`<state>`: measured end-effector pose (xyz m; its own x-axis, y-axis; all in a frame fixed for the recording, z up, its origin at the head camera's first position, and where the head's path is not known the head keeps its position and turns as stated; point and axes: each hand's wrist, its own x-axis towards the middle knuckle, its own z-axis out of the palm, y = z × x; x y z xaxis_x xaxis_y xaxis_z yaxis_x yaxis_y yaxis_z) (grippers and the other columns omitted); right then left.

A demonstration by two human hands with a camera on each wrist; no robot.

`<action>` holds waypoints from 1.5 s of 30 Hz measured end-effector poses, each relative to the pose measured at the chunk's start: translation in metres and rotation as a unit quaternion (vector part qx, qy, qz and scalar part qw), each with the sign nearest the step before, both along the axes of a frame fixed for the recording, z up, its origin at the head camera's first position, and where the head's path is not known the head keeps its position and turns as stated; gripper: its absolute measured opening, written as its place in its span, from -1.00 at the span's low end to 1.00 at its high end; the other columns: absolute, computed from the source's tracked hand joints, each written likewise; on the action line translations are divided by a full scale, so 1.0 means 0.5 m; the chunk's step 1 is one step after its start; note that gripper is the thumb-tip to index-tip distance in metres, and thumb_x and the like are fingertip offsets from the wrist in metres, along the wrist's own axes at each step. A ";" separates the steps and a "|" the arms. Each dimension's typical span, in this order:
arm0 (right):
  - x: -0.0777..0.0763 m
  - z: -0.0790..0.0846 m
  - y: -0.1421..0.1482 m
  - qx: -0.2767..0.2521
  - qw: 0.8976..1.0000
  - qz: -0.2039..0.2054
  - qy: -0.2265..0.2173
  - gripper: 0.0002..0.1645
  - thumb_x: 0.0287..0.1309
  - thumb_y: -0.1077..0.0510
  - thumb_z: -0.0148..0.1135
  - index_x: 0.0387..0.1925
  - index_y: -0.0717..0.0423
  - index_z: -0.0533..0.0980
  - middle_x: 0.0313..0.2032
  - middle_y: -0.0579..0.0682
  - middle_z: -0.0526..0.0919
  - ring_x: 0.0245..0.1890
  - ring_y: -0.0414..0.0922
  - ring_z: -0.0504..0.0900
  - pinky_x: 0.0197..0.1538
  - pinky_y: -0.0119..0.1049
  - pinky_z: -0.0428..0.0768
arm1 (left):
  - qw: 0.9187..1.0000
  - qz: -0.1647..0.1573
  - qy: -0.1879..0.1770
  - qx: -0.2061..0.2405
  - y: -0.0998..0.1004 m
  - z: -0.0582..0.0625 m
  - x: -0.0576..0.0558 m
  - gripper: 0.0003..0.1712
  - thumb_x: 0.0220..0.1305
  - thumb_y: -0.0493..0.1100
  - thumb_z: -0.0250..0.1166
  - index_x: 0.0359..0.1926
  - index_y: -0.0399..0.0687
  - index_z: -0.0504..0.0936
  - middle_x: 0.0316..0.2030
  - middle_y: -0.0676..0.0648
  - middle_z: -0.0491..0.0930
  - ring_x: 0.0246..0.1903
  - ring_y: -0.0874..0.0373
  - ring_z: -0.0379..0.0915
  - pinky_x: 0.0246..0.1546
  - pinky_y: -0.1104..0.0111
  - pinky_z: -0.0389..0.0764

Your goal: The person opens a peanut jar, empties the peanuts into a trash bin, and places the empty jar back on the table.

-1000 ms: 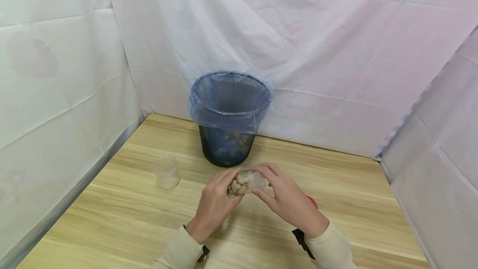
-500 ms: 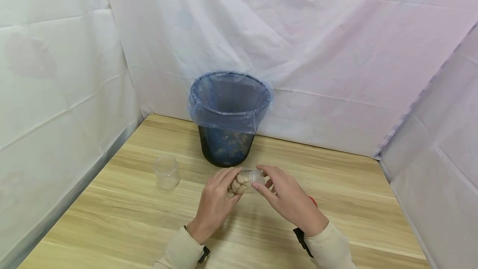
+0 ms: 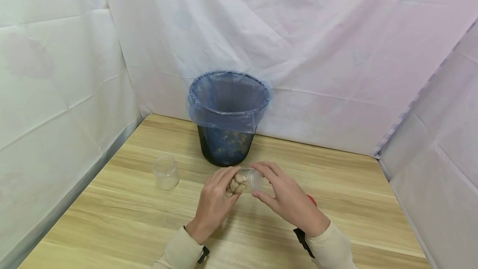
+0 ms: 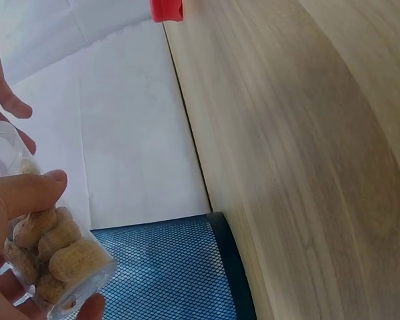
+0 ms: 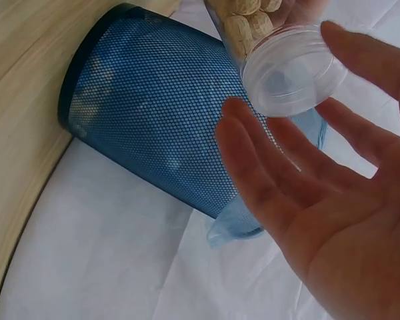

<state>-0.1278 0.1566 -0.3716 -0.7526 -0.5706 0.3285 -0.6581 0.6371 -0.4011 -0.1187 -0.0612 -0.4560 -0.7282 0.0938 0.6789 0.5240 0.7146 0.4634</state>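
Observation:
A clear plastic jar (image 3: pixel 239 182) of unshelled peanuts lies tilted sideways above the table in the head view. My left hand (image 3: pixel 214 202) grips its body, thumb across the side in the left wrist view, with the peanuts (image 4: pixel 57 250) gathered toward the base. At the other end is a clear lid (image 5: pixel 295 70), on the jar's mouth. My right hand (image 3: pixel 289 198) has thumb and fingers around that lid; in the right wrist view the thumb tip and a fingertip touch its rim, while other fingers spread away from it.
Behind the hands stands a black mesh bin (image 3: pixel 225 144) with a blue bag liner (image 3: pixel 231 121). An open clear jar (image 3: pixel 166 173) is upright at the left. Something red (image 3: pixel 312 201) shows partly behind my right hand. White cloth walls (image 3: pixel 317 53) surround the wooden table (image 3: pixel 123 219).
My right hand's fingers shifted around the lid, coming closer together half a second ago and spreading around it again now. The left hand keeps the jar in nearly the same place.

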 end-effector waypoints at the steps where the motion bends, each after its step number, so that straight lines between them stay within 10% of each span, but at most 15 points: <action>1: 0.000 0.001 0.000 0.003 1.000 -0.004 0.000 -0.09 0.28 0.03 0.58 0.57 -0.03 0.38 0.42 0.03 0.51 0.23 0.00 0.71 0.13 -0.05 0.77 | 1.000 0.000 0.000 -0.001 0.000 0.000 0.000 -0.05 -0.25 -0.35 0.83 0.28 -0.08 0.70 0.16 -0.09 0.75 0.21 -0.04 0.66 0.12 0.03 0.74; 13: 0.001 -0.004 -0.002 -0.022 0.990 -0.033 -0.134 -0.15 0.52 -0.19 0.29 0.64 0.01 0.25 0.40 0.04 0.53 -0.07 -0.22 0.69 -0.15 -0.38 0.69 | 1.000 -0.005 0.003 0.003 0.003 -0.001 0.000 -0.07 -0.25 -0.36 0.83 0.27 -0.07 0.71 0.16 -0.08 0.74 0.22 -0.03 0.65 0.12 0.03 0.74; 26: -0.003 -0.008 -0.004 -0.001 1.000 0.001 -0.018 -0.25 0.29 0.06 0.57 0.44 -0.02 0.49 0.34 -0.01 0.58 0.19 -0.05 0.72 0.12 -0.07 0.77 | 1.000 -0.004 -0.016 0.010 0.001 -0.005 0.001 -0.09 -0.21 -0.36 0.82 0.28 -0.11 0.70 0.18 -0.09 0.73 0.23 -0.05 0.65 0.20 0.01 0.71; 38: -0.005 -0.007 -0.005 -0.002 0.994 -0.032 -0.100 -0.29 0.51 -0.18 0.31 0.50 0.03 0.45 0.28 -0.02 0.66 -0.09 -0.19 0.69 -0.15 -0.35 0.68 | 1.000 -0.007 -0.013 0.010 0.003 -0.005 0.002 -0.10 -0.20 -0.38 0.81 0.27 -0.09 0.70 0.17 -0.08 0.74 0.23 -0.03 0.65 0.22 -0.01 0.70; 45: -0.008 -0.002 -0.002 -0.001 0.998 0.007 -0.062 -0.35 0.43 -0.03 0.43 0.45 -0.03 0.48 0.29 -0.08 0.64 0.11 -0.12 0.74 0.05 -0.18 0.77 | 1.000 -0.010 -0.025 0.011 0.000 -0.007 0.003 -0.09 -0.18 -0.39 0.80 0.30 -0.09 0.69 0.20 -0.09 0.73 0.24 -0.04 0.64 0.23 0.01 0.70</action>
